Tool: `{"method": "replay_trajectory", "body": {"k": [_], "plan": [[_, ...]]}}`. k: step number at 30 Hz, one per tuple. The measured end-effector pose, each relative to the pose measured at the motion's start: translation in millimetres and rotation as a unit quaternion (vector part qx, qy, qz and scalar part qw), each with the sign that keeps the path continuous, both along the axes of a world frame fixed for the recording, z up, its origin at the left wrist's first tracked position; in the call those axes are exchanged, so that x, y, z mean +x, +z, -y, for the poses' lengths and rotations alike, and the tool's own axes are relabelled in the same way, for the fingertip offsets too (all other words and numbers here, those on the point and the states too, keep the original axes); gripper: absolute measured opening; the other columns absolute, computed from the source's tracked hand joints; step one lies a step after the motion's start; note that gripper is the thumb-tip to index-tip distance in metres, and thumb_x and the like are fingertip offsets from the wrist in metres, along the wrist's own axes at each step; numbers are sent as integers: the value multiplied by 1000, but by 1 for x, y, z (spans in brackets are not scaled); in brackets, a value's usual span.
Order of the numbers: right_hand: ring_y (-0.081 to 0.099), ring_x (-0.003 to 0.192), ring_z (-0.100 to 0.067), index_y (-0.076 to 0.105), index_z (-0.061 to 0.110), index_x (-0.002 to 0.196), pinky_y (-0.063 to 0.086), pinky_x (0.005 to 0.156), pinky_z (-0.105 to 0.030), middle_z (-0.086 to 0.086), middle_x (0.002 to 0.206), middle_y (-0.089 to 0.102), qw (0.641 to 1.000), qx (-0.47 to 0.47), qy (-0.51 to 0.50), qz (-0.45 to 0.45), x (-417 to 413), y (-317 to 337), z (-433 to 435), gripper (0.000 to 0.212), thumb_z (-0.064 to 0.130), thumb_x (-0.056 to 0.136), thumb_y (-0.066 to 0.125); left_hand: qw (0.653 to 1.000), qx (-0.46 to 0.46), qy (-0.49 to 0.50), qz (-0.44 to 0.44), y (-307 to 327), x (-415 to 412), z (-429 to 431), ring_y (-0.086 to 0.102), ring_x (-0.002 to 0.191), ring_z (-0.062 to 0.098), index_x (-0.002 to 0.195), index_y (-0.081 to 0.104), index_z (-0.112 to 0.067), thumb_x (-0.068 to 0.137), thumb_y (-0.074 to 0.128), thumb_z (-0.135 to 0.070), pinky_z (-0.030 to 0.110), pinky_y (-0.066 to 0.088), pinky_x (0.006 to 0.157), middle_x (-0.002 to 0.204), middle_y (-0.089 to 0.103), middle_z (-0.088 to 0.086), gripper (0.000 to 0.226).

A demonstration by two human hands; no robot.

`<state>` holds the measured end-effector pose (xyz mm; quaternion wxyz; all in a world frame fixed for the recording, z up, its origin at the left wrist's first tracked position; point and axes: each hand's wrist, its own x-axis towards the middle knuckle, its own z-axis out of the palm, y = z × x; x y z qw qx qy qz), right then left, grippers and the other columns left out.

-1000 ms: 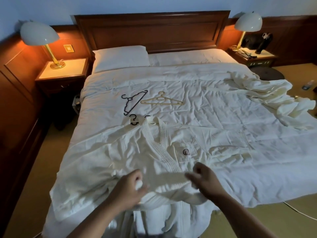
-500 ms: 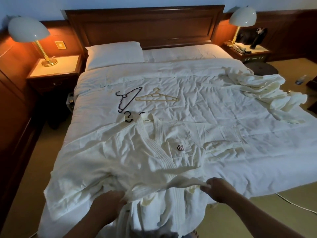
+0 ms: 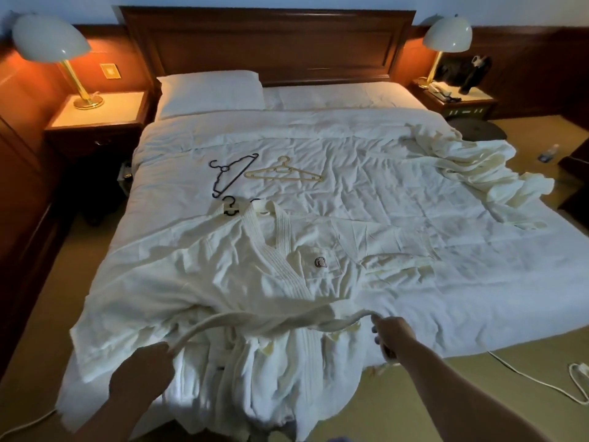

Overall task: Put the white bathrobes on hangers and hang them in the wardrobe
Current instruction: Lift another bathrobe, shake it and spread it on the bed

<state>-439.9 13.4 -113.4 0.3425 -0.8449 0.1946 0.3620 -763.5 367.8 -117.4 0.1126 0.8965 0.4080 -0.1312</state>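
Observation:
A white bathrobe (image 3: 223, 275) lies spread on the bed, collar away from me, skirt hanging over the foot end. Hanger hooks (image 3: 230, 207) stick out at its collar. The robe's belt (image 3: 287, 322) stretches across its waist. My left hand (image 3: 145, 371) grips one end of the belt at the lower left. My right hand (image 3: 392, 334) grips the other end at the right. A second white bathrobe (image 3: 471, 173) lies crumpled on the bed's right side. A black hanger (image 3: 231, 173) and a beige hanger (image 3: 283, 175) lie on the duvet beyond the collar.
The bed (image 3: 382, 218) fills the middle, with a pillow (image 3: 210, 90) and a wooden headboard (image 3: 267, 43). Nightstands with lit lamps (image 3: 51, 39) stand on both sides. A dark stool (image 3: 478, 130) and a white cable (image 3: 541, 381) are on the floor at the right.
My hands have pulled apart along the belt, the left going down and left, the right going right, and the belt now lies taut across the robe's waist.

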Motion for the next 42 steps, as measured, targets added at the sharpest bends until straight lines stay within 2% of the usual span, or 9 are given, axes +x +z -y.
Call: {"method": "replay_trajectory", "body": {"k": [4, 8, 14, 17, 22, 26, 29, 36, 42], "plan": [[60, 69, -26, 66, -5, 92, 44, 57, -25, -18, 79, 67, 981, 145, 83, -101, -17, 12, -7, 37, 30, 100, 58, 995, -70, -26, 71, 6, 0, 61, 64, 80, 15, 68, 53, -30, 97, 56, -36, 30, 47, 67, 80, 66, -4, 30], [69, 88, -32, 70, -6, 98, 57, 76, -37, -23, 96, 71, 939, 273, 140, -155, -27, 18, 18, 21, 13, 96, 63, 985, -90, -53, 140, 20, 16, 148, 61, 87, 13, 80, 59, -21, 96, 47, -52, 32, 44, 73, 80, 65, -4, 37], [73, 87, -23, 79, 6, 91, 59, 79, -35, -11, 95, 77, 921, 207, 306, -125, -57, 28, 58, 25, 30, 85, 74, 968, -147, -105, 174, 25, 38, 251, 50, 66, 8, 60, 38, -28, 93, 54, -42, 30, 38, 64, 59, 45, -10, 39], [72, 89, -24, 76, 9, 96, 58, 89, -41, -10, 98, 76, 910, 144, 376, -95, -77, 13, 82, 43, 45, 74, 75, 978, -114, -155, 84, 8, 31, 295, 58, 71, 15, 68, 47, -22, 86, 58, -35, 33, 40, 64, 68, 57, -4, 25], [60, 76, -15, 70, 3, 102, 48, 69, -29, -7, 91, 67, 888, 80, 449, -59, -96, -11, 110, 45, 45, 87, 67, 968, -78, -231, -61, -41, 15, 325, 53, 38, 13, 57, 49, -17, 46, 77, -29, 26, 51, 41, 45, 51, 0, 33], [56, 72, -13, 70, 7, 94, 43, 67, -30, -1, 81, 61, 886, 47, 461, -7, -93, -22, 127, 41, 47, 91, 62, 948, -74, -274, -142, -26, 34, 334, 62, 105, 29, 115, 62, -21, 90, 50, -33, 40, 46, 89, 113, 65, 7, 30], [63, 104, -13, 66, 26, 122, 49, 86, -27, 1, 118, 68, 884, 35, 465, 10, -80, -24, 129, 36, 46, 91, 63, 934, -128, -269, -197, -23, 52, 324, 45, 128, 30, 143, 45, -22, 95, 44, -38, 44, 35, 104, 144, 45, 7, 50], [55, 126, -17, 52, 26, 143, 43, 96, -26, 0, 140, 56, 879, 59, 466, 83, -18, 4, 89, 50, 41, 97, 61, 973, -199, -115, 26, -7, 109, 247, 47, 128, 14, 131, 56, -29, 100, 50, -37, 30, 38, 106, 139, 50, -6, 32], [67, 102, -10, 63, 25, 130, 51, 82, -22, 5, 114, 69, 895, 150, 409, 97, 48, 21, 12, 35, 32, 96, 61, 951, -215, -14, 221, 15, 165, 172, 63, 88, -1, 104, 66, -34, 98, 58, -22, 7, 43, 72, 111, 62, -13, 15]]}}
